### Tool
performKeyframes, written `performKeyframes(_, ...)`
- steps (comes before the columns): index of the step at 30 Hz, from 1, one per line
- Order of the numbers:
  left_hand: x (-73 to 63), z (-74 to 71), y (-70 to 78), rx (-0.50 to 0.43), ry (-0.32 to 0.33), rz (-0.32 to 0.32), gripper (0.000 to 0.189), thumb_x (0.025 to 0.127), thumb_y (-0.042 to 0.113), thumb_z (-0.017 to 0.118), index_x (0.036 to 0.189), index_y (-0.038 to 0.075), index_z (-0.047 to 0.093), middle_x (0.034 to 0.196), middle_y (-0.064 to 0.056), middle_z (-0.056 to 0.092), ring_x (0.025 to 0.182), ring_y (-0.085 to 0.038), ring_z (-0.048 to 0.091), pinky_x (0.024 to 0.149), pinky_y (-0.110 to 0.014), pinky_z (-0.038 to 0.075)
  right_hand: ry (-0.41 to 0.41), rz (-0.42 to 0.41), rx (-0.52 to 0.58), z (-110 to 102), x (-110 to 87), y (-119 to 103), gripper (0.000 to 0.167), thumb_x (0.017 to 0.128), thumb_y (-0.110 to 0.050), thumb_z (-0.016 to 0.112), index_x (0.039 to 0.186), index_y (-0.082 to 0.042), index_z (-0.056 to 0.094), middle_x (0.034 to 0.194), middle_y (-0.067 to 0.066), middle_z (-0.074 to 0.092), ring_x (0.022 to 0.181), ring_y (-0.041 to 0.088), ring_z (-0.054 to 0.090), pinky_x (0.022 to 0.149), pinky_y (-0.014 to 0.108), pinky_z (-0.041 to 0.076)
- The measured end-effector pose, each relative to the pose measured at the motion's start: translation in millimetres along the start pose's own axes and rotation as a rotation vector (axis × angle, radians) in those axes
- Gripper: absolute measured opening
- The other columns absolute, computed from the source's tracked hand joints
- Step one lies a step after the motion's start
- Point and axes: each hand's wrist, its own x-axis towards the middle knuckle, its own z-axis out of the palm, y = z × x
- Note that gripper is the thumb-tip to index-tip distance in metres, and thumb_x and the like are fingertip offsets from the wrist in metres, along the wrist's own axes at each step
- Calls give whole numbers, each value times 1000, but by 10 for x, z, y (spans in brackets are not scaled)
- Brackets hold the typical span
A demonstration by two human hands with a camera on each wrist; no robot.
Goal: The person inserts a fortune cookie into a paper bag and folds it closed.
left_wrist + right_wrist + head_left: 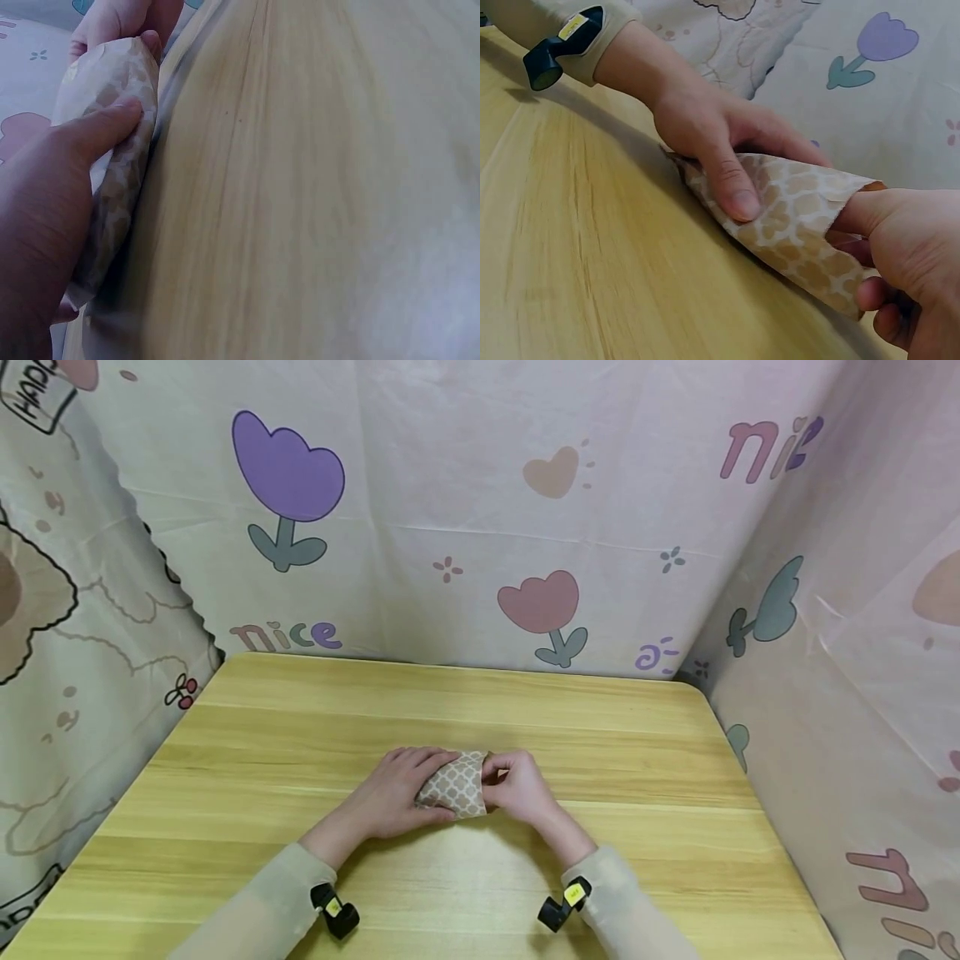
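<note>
A small paper bag (457, 783) with a beige and white lattice pattern lies low over the wooden table, its mouth facing right. My left hand (401, 793) holds it from the left side, thumb along the near face and fingers over the far side. At the open end is my right hand (521, 789), with fingers reaching inside the mouth. The right wrist view shows the bag's cut rim (844, 217) around those fingers, while other fingers curl beside its lower edge. The bag hides the right fingertips, so I cannot tell what they grasp.
The wooden table (315, 718) has a rounded far right corner. Printed cloth (420, 468) with flowers and lettering hangs behind it and along both sides. Each sleeved wrist wears a small black camera, one on the left (336, 912) and one on the right (564, 903).
</note>
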Motion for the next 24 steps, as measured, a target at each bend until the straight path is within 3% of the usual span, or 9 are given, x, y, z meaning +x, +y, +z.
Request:
performKeyframes(7,-1,3,1,-3,4,3,91,89,82,60,161,29,44,151,0,54,137,-26,51,117,-56,37,-30,-11,9,8,18,24,16,78,17,70,78,1,73,74,5,64,59,14,61,50,26,57)
performKeyframes(9,-1,0,1,-2,-1,0,91,89,82,60,161,30,43,152,0,53,138,-26,51,117,-56,36,-56,-25,-17,-35,10,49,15,81,14,72,85,1,77,79,6,68,63,14,63,54,27,59)
performKeyframes(15,-13,-13,-8,1,-17,-15,91,89,82,61,162,31,42,154,-1,52,139,-26,49,118,-56,35,-140,13,-9,-204,-39,61,15,94,0,76,108,1,81,101,10,77,60,19,67,48,27,56)
performKeyframes(24,-13,-15,-10,9,-26,-21,92,88,84,60,162,31,43,152,0,53,138,-26,50,117,-56,36,-161,62,13,-224,-84,16,8,92,-2,81,99,2,82,86,11,78,57,26,67,44,24,50)
